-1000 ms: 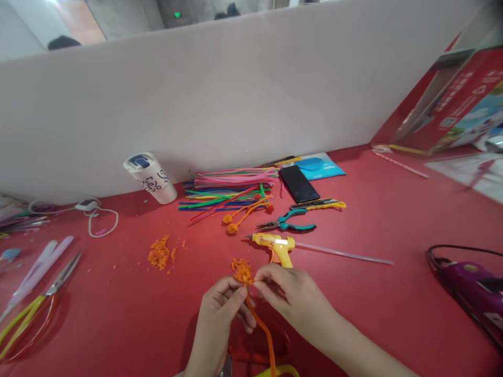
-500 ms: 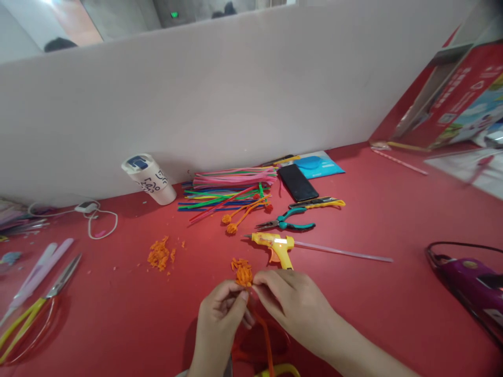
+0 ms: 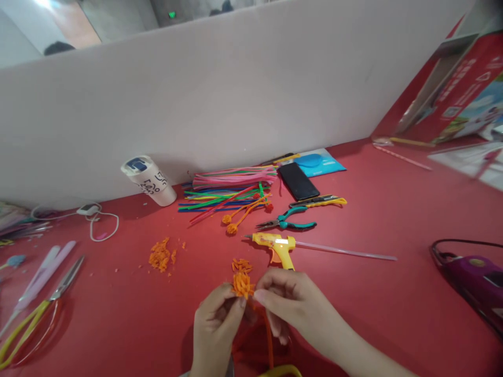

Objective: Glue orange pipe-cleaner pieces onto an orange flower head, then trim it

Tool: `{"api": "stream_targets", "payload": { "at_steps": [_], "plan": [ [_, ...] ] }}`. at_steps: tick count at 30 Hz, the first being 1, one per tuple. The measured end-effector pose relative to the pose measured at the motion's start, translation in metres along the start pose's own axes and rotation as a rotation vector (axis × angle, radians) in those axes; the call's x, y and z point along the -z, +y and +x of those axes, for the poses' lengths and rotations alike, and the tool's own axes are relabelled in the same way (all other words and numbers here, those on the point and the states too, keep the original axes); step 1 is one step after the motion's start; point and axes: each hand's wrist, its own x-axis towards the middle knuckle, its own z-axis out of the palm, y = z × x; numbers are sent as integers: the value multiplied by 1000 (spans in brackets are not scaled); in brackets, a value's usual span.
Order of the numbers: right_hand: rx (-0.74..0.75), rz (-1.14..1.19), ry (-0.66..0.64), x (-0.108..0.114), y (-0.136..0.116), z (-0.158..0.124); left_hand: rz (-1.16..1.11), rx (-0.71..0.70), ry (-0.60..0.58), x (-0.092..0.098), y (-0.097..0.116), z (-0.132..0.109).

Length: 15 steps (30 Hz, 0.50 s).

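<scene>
An orange pipe-cleaner flower (image 3: 242,284), its short petals fanned out, is pinched from the left between the thumb and fingers of my left hand (image 3: 216,325). My right hand (image 3: 293,302) closes its thumb and fingertips on the flower's right edge. An orange pipe-cleaner stem (image 3: 269,337) runs down below between the hands. Just beyond the flower lie loose orange cut pieces (image 3: 241,265). A yellow glue gun (image 3: 275,243) with a clear glue stick (image 3: 346,251) lies past my right hand. Farther left is a heap of orange clippings (image 3: 160,255).
Teal-handled pliers (image 3: 286,224), a cutter knife (image 3: 324,201) and a phone (image 3: 298,181) lie behind. Pipe cleaners (image 3: 231,179) and orange-headed stems (image 3: 231,229) are nearby. A tumbler (image 3: 157,188) stands by the partition. Scissors (image 3: 63,288) lie left, a purple device (image 3: 475,285) right.
The flower has turned so its petals face me more and come apart from the loose pieces. My right fingers have shifted slightly down, with the lower ones now spread beneath.
</scene>
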Motion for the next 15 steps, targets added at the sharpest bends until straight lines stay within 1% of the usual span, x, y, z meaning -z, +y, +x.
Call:
{"api": "stream_targets", "payload": {
  "at_steps": [5, 9, 12, 15],
  "plan": [
    [-21, 74, -12, 0, 4, 0, 167, -215, 15, 3, -1, -1],
    [-50, 78, -18, -2, 4, -2, 348, -377, 34, 8, -4, -2],
    [-65, 69, -8, -5, 2, -4, 485, -453, 19, 14, -7, -3],
    [-63, 70, -4, -6, 1, -6, 544, -487, 2, 19, -10, -5]
  ]
}}
